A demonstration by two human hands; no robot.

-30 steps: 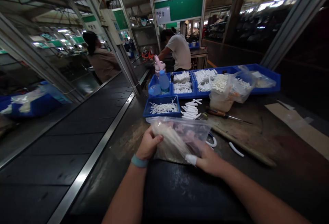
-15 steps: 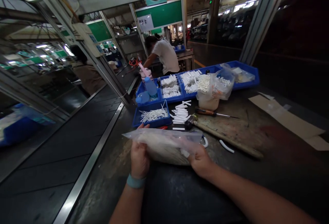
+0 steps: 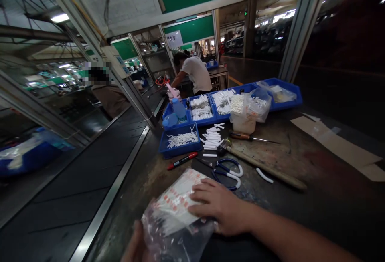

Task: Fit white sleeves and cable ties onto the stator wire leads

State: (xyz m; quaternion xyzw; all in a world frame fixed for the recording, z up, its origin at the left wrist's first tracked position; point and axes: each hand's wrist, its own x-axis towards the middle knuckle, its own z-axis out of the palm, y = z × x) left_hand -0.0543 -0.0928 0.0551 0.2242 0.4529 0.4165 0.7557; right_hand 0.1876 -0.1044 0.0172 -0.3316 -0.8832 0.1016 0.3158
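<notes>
Bag (image 3: 177,218) of white sticks is being pressed flat on the bench at 6 o'clock, under the right hand (image 3: 221,210) with fingers spread; the left hand (image 3: 135,246) is gripping its lower edge, grip unclear. Settling seems underway; steady holding is called for next. Scissors (image 3: 225,170) are lying at 1 o'clock.

Dark worn table (image 3: 300,162) w/ blue trays (image 3: 180,144) at back, loose white tubes (image 3: 211,138), red pen (image 3: 182,160), blue scissors (image 3: 227,171), screwdriver (image 3: 249,137), wooden stick (image 3: 267,170), cardboard strip (image 3: 337,146), plastic bag (image 3: 177,222) near front edge.
</notes>
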